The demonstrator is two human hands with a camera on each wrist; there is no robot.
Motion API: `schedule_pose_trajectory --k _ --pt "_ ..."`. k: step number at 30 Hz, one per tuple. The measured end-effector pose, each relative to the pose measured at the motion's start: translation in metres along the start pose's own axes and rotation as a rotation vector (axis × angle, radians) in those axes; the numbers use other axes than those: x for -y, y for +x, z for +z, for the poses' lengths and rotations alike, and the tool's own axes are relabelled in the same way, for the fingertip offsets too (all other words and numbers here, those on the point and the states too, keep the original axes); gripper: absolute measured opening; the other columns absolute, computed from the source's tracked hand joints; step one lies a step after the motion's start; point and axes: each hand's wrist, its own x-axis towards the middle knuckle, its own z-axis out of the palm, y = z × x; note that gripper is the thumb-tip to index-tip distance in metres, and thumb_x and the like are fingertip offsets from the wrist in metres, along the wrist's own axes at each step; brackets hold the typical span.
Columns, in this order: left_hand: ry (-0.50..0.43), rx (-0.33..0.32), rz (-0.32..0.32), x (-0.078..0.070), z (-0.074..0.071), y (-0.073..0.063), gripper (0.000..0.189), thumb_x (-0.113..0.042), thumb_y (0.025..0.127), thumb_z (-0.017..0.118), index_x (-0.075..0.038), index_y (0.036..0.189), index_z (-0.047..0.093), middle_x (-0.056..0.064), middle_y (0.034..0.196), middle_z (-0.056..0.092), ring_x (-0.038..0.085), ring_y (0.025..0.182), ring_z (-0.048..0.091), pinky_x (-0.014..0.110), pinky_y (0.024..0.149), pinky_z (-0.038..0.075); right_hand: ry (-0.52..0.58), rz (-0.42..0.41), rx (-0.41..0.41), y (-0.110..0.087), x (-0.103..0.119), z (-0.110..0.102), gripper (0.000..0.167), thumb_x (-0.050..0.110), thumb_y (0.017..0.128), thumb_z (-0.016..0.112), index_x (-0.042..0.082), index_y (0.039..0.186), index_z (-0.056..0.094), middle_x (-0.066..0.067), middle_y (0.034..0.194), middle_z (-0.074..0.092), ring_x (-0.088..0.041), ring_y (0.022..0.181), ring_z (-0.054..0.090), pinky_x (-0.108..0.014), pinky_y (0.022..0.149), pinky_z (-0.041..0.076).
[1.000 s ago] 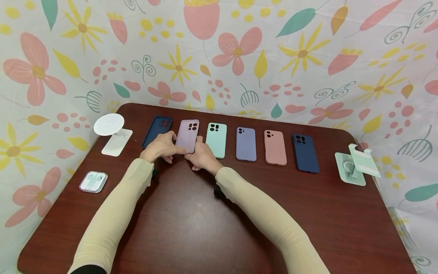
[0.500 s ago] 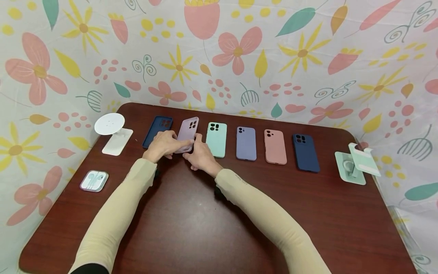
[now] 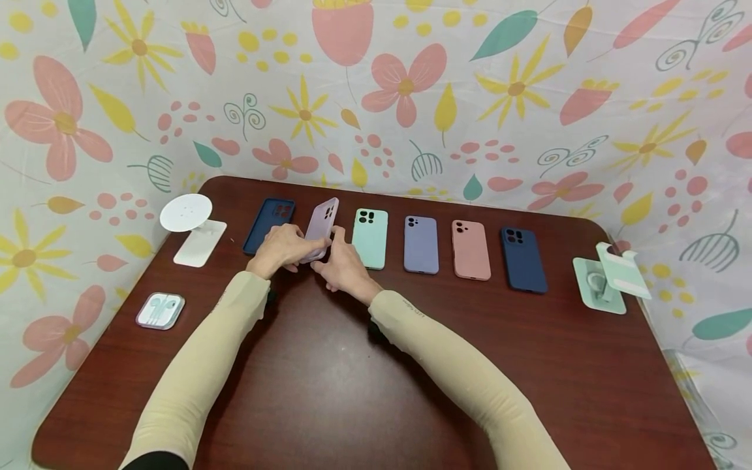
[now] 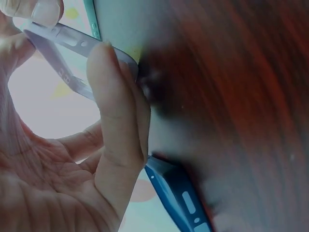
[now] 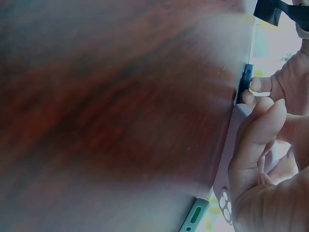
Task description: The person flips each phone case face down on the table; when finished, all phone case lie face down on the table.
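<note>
A lilac phone case (image 3: 320,222) with camera cutouts stands tilted up from the table, one long side raised. My left hand (image 3: 286,247) grips its lower left part, the thumb laid across the near end. In the left wrist view the fingers (image 4: 113,96) pinch the case's rim (image 4: 72,42). My right hand (image 3: 346,264) holds the lower right edge; in the right wrist view much of the case (image 5: 224,166) is behind that hand. Left of it lies a dark blue case (image 3: 262,225), hollow side up. A mint case (image 3: 370,240) lies close by on the right.
Further right lie a periwinkle case (image 3: 421,245), a pink case (image 3: 470,250) and another dark blue case (image 3: 523,260). A white stand (image 3: 200,245) and boxed earphones (image 3: 160,311) are at left. A mint stand (image 3: 599,287) sits near the table's right edge.
The lilac case has gone from lying nearly flat to steeply tilted, turning in both hands. My left hand has shifted slightly right. The other cases stay put.
</note>
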Motion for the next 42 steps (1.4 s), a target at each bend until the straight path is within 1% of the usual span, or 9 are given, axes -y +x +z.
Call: schedule_pose_trajectory --k 3,7,20,23,26,30,34,38,42 --pt "-0.066 0.018 -0.007 0.001 0.001 0.001 0.069 -0.068 0.09 0.07 -0.003 0.109 0.074 0.014 0.091 0.076 0.019 0.062 0.074 0.032 0.058 0.066 0.013 0.0 0.001 -0.003 0.003 -0.002 0.086 0.016 0.101 0.077 0.011 0.167 0.022 -0.012 0.063 0.069 -0.018 0.041 0.062 -0.032 0.045 0.059" --pt "-0.182 0.075 -0.01 0.002 0.0 0.001 0.069 -0.068 0.093 0.07 -0.001 0.112 0.074 0.011 0.086 0.075 0.018 0.067 0.074 0.032 0.062 0.068 0.017 -0.003 0.012 -0.003 0.002 -0.003 0.085 0.018 0.102 0.078 0.015 0.167 0.023 -0.012 0.064 0.069 -0.016 0.04 0.061 -0.031 0.044 0.058" --pt "-0.455 0.273 -0.066 0.016 -0.013 -0.001 0.074 -0.061 0.101 0.068 0.001 0.14 0.065 0.018 0.114 0.077 0.014 0.076 0.077 0.027 0.072 0.068 -0.005 0.063 0.066 0.004 0.002 0.0 0.088 0.024 0.102 0.079 0.01 0.169 0.023 -0.013 0.069 0.072 -0.018 0.045 0.065 -0.031 0.051 0.063" --pt "-0.486 0.254 -0.062 0.016 -0.018 -0.003 0.074 -0.058 0.102 0.071 0.0 0.147 0.06 0.015 0.111 0.077 0.012 0.075 0.076 0.026 0.07 0.067 -0.005 0.075 0.08 0.006 0.002 0.002 0.087 0.024 0.102 0.079 0.009 0.168 0.024 -0.013 0.071 0.072 -0.018 0.045 0.065 -0.031 0.052 0.063" --pt "-0.528 0.194 -0.015 0.016 -0.022 -0.004 0.071 -0.047 0.102 0.076 -0.003 0.153 0.056 0.008 0.101 0.076 0.011 0.072 0.073 0.023 0.066 0.065 -0.006 0.085 0.093 0.009 0.002 0.003 0.087 0.025 0.102 0.079 0.008 0.168 0.025 -0.013 0.072 0.073 -0.017 0.046 0.065 -0.032 0.052 0.063" --pt "-0.561 0.074 0.066 0.015 -0.027 -0.008 0.056 -0.028 0.102 0.079 -0.007 0.151 0.063 0.0 0.088 0.075 0.012 0.068 0.072 0.024 0.062 0.065 -0.026 0.09 0.102 0.013 0.0 0.004 0.087 0.028 0.101 0.08 0.008 0.167 0.027 -0.013 0.074 0.073 -0.017 0.047 0.065 -0.031 0.051 0.062" --pt "-0.534 -0.013 0.116 0.013 -0.03 -0.012 0.045 -0.019 0.102 0.078 -0.007 0.145 0.07 -0.001 0.085 0.075 0.011 0.063 0.072 0.032 0.065 0.069 -0.033 0.093 0.086 0.015 0.001 0.003 0.085 0.028 0.101 0.081 0.007 0.166 0.03 -0.014 0.079 0.074 -0.017 0.047 0.066 -0.031 0.051 0.062" --pt "-0.499 -0.032 0.132 0.013 -0.031 -0.014 0.04 -0.016 0.104 0.076 -0.006 0.142 0.072 0.001 0.083 0.075 0.008 0.058 0.07 0.034 0.066 0.07 -0.041 0.107 0.089 0.014 0.002 0.002 0.082 0.027 0.101 0.081 0.004 0.164 0.034 -0.014 0.078 0.073 -0.015 0.047 0.065 -0.03 0.051 0.063" --pt "-0.492 -0.027 0.134 0.015 -0.03 -0.014 0.04 -0.017 0.104 0.074 -0.004 0.143 0.072 0.002 0.081 0.073 0.007 0.058 0.069 0.029 0.062 0.068 -0.054 0.116 0.106 0.014 0.001 0.004 0.08 0.027 0.101 0.081 0.003 0.163 0.036 -0.011 0.071 0.071 -0.013 0.046 0.064 -0.028 0.05 0.061"
